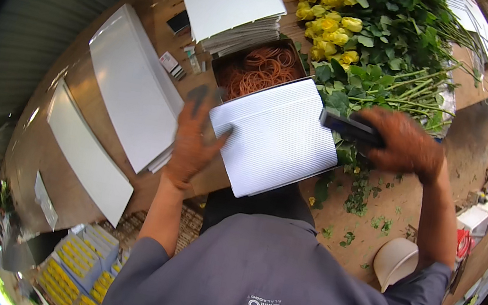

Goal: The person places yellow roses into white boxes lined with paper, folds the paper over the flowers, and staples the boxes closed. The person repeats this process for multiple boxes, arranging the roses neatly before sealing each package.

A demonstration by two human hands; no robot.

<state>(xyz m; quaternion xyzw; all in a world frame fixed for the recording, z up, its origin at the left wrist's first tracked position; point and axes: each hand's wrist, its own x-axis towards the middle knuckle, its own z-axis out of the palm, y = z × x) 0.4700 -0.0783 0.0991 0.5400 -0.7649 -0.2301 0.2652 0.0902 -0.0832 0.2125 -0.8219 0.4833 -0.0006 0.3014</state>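
Note:
A white corrugated cardboard sheet [280,139] lies before me, over the near edge of a box of rubber bands. My right hand [402,143], in an orange-brown glove, grips a black stapler-like tool [351,127]. The tool's front end is at the sheet's right edge. On the other side, my left hand [196,144] has its gloved fingers spread, with dark fingertips. Its thumb reaches the sheet's left edge; blur hides whether it touches. Coiled brownish-red rubber bands [258,74] fill the box [300,57] just beyond the sheet.
Cut yellow roses [330,25] with leafy stems [405,97] lie at the far right. A stack of white card [234,1] stands behind the box. More white sheets [133,89] and a single white strip [88,149] lie left. Leaf scraps [358,197] litter the floor near a beige bin [396,262].

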